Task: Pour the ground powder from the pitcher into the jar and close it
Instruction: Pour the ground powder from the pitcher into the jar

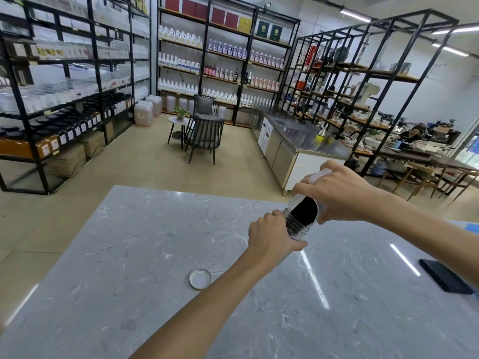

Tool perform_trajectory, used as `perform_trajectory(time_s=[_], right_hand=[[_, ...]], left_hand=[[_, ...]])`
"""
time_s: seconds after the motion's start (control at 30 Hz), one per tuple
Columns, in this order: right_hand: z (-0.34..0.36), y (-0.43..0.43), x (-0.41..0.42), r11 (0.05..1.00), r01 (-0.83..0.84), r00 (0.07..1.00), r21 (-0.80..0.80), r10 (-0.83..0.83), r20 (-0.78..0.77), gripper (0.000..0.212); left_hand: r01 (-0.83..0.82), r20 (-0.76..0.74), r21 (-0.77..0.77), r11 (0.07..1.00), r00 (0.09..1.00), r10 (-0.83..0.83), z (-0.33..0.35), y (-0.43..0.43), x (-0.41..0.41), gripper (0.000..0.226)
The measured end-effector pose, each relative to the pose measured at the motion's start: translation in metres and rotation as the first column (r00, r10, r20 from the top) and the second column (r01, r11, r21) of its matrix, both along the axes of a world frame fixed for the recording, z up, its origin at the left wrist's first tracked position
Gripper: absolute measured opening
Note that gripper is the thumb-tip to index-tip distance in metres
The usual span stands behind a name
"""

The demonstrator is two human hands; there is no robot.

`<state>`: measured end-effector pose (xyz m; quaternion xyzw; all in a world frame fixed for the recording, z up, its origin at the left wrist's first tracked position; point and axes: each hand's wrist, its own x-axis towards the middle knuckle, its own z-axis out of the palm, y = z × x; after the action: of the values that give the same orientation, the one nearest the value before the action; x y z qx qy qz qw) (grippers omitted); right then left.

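Pitcher [305, 209] tipped onto the jar [295, 226] mouth, right hand [337, 196] fingers wrapped round it; left hand [272, 235] fingers clasp the jar; lid [199, 279] on the worktop [129, 255].

Both arms outstretched, left hand [272, 238] and right hand [339, 198] fingers curled closed.

You face black shelving [77, 73] stocked with bottles. Two chairs [204, 136] stand on beige floor [129, 164]. Ceiling strip lights [355, 15] glow.

Bare forearms, bare hands [269, 237], no sleeves
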<state>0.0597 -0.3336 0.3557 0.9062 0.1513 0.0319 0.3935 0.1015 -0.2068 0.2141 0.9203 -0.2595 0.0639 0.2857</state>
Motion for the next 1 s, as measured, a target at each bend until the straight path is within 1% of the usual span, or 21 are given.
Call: perform_trajectory(time_s=[0.23,0.5,0.6,0.7,0.83,1.0], right_hand=[[0.003,0.003,0.000,1.000,0.002,1.000,-0.002,-0.002,-0.015,0.074],[0.008,0.002,0.003,0.996,0.035,0.999,0.078,-0.031,-0.042,0.079],[0.006,0.001,0.004,0.998,0.015,0.998,0.065,-0.012,-0.055,0.079],[0.008,0.000,0.003,0.995,0.026,0.999,0.095,-0.022,-0.046,0.080],[0.003,-0.003,0.004,0.998,0.022,0.999,0.058,-0.020,-0.033,0.080],[-0.005,-0.007,0.007,0.998,0.011,1.000,0.061,-0.009,-0.024,0.081]], left_hand=[[-0.006,0.001,-0.002,1.000,1.000,0.006,-0.002,0.000,0.000,0.079],[-0.013,0.005,-0.007,1.000,1.000,0.013,-0.004,-0.002,0.000,0.078],[-0.006,0.002,-0.013,1.000,1.000,0.006,-0.004,-0.003,0.002,0.077],[-0.010,0.002,-0.013,1.000,1.000,0.010,-0.004,-0.004,0.004,0.078],[0.001,0.017,-0.024,1.000,1.000,-0.001,-0.005,-0.004,0.004,0.076],[-0.002,0.025,-0.008,1.000,1.000,0.002,-0.008,-0.003,0.006,0.078]])
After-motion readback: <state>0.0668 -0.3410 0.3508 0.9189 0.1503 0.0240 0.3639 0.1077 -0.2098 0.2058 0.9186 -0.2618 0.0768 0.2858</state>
